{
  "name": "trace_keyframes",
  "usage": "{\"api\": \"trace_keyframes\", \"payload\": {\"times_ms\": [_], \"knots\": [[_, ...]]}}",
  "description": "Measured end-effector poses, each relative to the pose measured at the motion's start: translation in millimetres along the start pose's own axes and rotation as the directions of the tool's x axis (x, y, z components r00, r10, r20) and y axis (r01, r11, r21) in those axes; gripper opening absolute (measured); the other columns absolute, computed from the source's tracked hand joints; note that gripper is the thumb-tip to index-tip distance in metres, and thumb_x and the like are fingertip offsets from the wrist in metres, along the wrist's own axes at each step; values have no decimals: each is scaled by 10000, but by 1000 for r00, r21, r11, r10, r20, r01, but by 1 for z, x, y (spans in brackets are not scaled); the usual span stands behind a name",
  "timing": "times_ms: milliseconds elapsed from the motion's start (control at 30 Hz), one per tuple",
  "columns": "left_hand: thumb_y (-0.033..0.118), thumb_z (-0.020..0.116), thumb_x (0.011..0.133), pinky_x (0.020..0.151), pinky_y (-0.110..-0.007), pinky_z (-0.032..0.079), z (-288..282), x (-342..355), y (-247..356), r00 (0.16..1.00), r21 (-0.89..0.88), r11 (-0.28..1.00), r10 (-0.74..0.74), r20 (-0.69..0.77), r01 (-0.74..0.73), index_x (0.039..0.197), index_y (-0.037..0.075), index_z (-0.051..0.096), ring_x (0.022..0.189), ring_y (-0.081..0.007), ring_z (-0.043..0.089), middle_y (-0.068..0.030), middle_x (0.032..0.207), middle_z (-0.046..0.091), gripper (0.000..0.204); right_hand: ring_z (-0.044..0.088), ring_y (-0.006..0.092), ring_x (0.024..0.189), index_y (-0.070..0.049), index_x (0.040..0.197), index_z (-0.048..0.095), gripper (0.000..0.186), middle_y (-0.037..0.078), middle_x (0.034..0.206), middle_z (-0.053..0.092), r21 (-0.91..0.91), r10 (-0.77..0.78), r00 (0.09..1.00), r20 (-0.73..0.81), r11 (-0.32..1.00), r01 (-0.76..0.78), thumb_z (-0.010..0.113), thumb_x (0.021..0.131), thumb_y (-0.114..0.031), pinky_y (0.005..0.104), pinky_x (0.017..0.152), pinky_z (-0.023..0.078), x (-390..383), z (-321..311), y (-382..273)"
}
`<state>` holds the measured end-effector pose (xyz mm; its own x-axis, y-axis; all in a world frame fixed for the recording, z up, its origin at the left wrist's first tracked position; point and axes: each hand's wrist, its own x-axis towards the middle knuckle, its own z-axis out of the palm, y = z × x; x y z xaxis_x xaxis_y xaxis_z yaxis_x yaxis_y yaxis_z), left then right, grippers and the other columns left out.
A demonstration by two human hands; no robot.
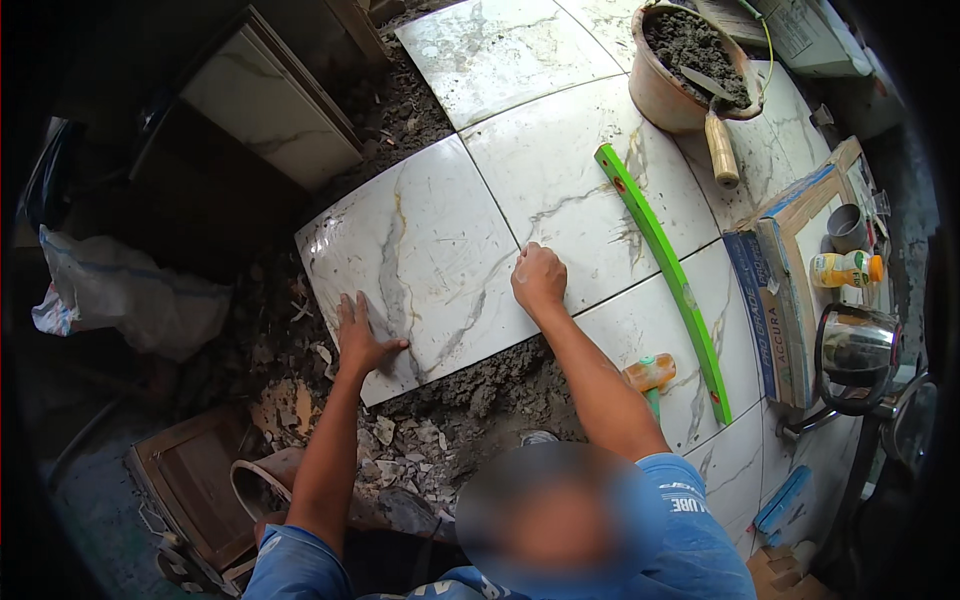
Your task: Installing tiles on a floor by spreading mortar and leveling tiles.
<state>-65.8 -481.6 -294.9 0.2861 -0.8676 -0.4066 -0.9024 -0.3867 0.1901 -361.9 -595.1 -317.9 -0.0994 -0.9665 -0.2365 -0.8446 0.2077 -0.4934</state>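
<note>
My left hand (361, 338) lies with fingers spread on the near left corner of a white marbled floor tile (430, 245). At that tile's right edge, my right hand (539, 280) is closed, its fingertips down by the seam with the neighbouring tile (585, 190). Whatever is in those fingers, if anything, is hidden. Wet grey mortar (490, 385) shows under the near edge of the left tile. A green spirit level (665, 260) lies across the tiles to the right. Beside my right forearm is a mallet (650, 372) with an orange-brown head and green handle, partly covered by the arm.
A bucket of mortar (672, 75) with a trowel (722, 150) stands far right. Along the right are a tile carton (785, 290), a yellow bottle (845, 269) and a glass pot (857, 350). Leaning tiles (260, 105), a white sack (130, 290) and rubble (400, 450) are on the left.
</note>
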Motion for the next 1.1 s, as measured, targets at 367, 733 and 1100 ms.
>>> {"api": "trace_keyframes", "payload": {"times_ms": [367, 733, 1100], "knots": [[409, 930, 541, 1168, -460, 268, 7, 3, -9, 998, -43, 997, 60, -37, -62, 1531, 43, 205, 1456, -429, 184, -298, 1575, 120, 1280, 699, 318, 899, 21, 1052, 685, 214, 204, 968, 710, 469, -14, 990, -140, 880, 78, 626, 879, -90, 357, 811, 536, -7, -72, 74], [449, 834, 705, 1128, -465, 317, -37, 93, 43, 954, 123, 951, 294, -58, -285, 1409, -1, 435, 1387, -424, 336, -279, 1487, 361, 926, 640, 344, 887, -15, 956, 694, 144, 178, 934, 672, 216, -271, 907, -323, 912, 349, 636, 868, -114, 415, 813, 506, 15, -50, 91], [707, 576, 815, 1215, -440, 142, -18, 199, 173, 830, 321, 790, 557, -22, -522, 1528, 101, 276, 1489, -297, 162, -153, 1599, 213, 983, 536, 310, 897, -81, 912, 597, 167, 105, 940, 563, -154, -455, 812, -366, 890, 430, 665, 870, -228, 413, 806, 468, 86, -6, 54]]}}
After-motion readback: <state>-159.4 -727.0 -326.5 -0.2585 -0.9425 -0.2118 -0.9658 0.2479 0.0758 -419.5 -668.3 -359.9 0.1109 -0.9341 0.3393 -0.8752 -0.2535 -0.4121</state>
